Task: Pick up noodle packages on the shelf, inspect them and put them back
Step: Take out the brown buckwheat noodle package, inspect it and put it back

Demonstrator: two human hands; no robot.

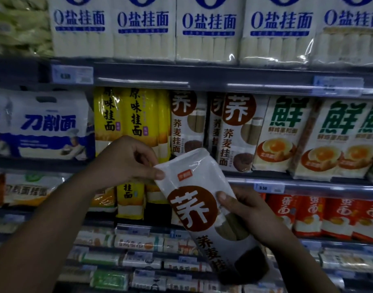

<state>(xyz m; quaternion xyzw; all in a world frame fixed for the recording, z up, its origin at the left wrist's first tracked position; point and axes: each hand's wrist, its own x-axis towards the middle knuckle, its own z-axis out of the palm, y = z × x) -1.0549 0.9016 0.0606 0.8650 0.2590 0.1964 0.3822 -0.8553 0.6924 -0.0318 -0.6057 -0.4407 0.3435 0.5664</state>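
- Store shelving (202, 78) fills the view, rows of noodle packs upright on every tier.
- Buckwheat noodle package (202, 208) is off the shelf, tilted in front of its row (234, 132).
- Right hand (253, 216) wraps its lower middle; thumb closed on the front.
- Left hand (126, 161) pinches the top corner, narrow grip.
- Risk: slick film, so the pinch could slip; reinserting tilted could topple neighbouring packs.

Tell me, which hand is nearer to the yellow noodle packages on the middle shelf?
Left. The left hand sits directly in front of the yellow noodle packages, pinching the top of the white buckwheat noodle package with the brown circle; the right hand grips it lower, further right.
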